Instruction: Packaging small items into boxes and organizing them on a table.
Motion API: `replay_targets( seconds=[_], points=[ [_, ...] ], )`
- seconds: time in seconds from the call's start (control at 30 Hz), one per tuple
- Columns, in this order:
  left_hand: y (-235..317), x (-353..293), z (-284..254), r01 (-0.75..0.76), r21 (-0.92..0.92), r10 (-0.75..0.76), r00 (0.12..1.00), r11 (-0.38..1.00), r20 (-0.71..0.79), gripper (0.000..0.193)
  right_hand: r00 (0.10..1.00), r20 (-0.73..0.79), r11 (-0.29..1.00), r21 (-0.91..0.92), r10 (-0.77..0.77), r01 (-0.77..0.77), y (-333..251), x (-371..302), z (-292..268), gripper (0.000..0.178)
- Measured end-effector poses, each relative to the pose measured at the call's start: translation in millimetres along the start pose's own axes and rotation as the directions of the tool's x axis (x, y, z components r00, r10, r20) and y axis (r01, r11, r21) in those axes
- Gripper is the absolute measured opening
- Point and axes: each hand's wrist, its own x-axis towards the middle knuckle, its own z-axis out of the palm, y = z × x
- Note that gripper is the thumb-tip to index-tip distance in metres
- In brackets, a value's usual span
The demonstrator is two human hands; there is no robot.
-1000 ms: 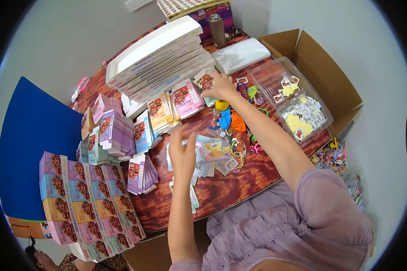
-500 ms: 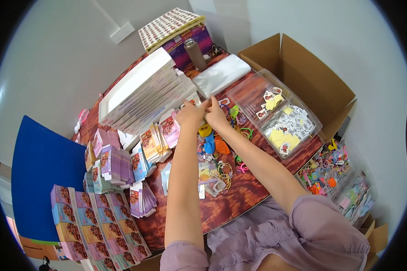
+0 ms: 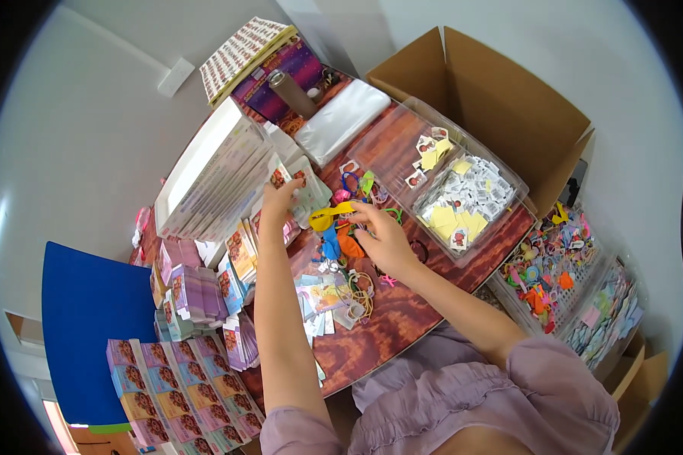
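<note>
My left hand (image 3: 280,202) is closed on a small printed carton (image 3: 278,176), at the near end of the tall stack of white trays. Pale green printed cartons (image 3: 310,196) lie just right of it. My right hand (image 3: 384,236) pinches the end of a limp yellow balloon (image 3: 325,218) between thumb and fingers. Beneath the balloon is a loose pile of small items, with a blue balloon (image 3: 331,244) and an orange balloon (image 3: 349,243) among them. The inside of the held carton is hidden from view.
White trays (image 3: 205,178) are stacked at the left, with bundled cartons (image 3: 193,292) nearer me. Clear bags (image 3: 343,121) lie at the back. A divided plastic box (image 3: 463,258) of small cards stands right, before a big cardboard box (image 3: 501,114). Trinket bins (image 3: 546,303) sit at lower right.
My hands, together over the pile before, have come apart. The left has moved left with the carton; the right has drawn back and now holds the yellow balloon. The whole view has shifted.
</note>
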Motion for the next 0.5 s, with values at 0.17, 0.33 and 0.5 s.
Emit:
replay_targets(
  seconds=[0.17, 0.33, 0.5],
  points=[
    [2, -24, -28, 0.054, -0.089, -0.056, 0.998, 0.995, -0.026, 0.108, 0.999, 0.032, 1.0, -0.022, 0.01, -0.009, -12, -44, -34, 0.041],
    [-24, -29, -62, 0.017, -0.352, 0.015, 0.996, 0.936, 0.088, 0.102, 0.992, 0.125, 0.995, -0.097, 0.013, -0.001, -8, -69, -39, 0.034],
    [-30, -80, -74, -0.022, -0.584, 0.175, 0.963, 0.812, 0.207, 0.064, 0.985, 0.168, 0.988, -0.143, -0.041, 0.066, -9, -78, -33, 0.027]
  ],
)
